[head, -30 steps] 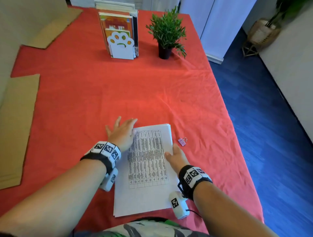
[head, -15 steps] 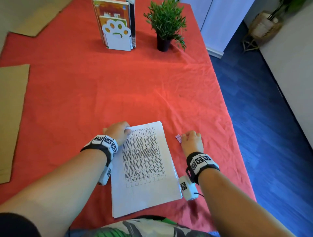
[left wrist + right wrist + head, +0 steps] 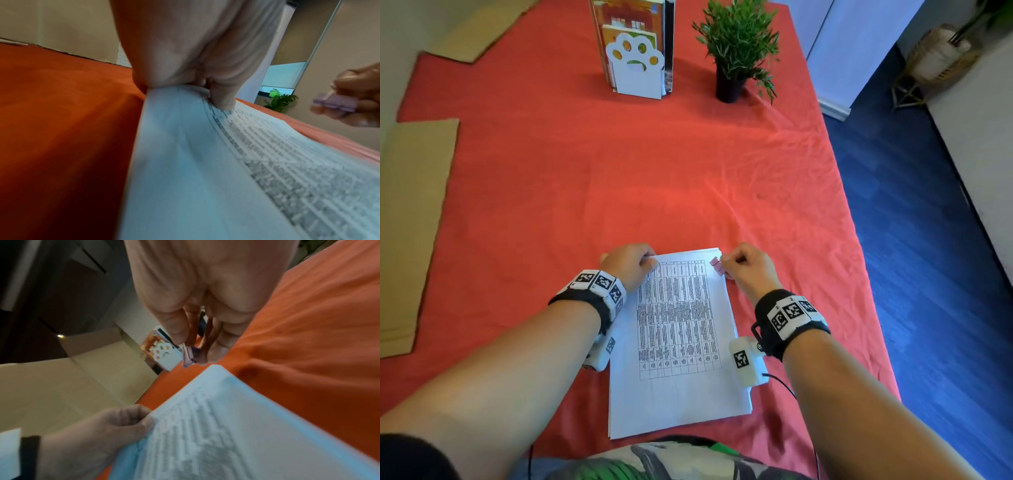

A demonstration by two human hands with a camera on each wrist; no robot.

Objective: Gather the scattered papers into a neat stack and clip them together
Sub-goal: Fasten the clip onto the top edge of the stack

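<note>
A stack of white papers with a printed table on top lies on the red tablecloth near the front edge. My left hand pinches the stack's far left corner, thumb on top, lifting it a little. My right hand pinches a small lilac binder clip right at the stack's far right corner. In the right wrist view the binder clip hangs between thumb and fingers just above the paper corner. From the left wrist the clip shows at the right.
A white paw-shaped bookend with books and a small potted plant stand at the far side. Cardboard sheets lie along the left. The table's right edge drops to a blue floor.
My right hand left the papers, took the clip from the cloth beside them and brought it to the far right corner. My left hand went from flat to pinching the left corner.
</note>
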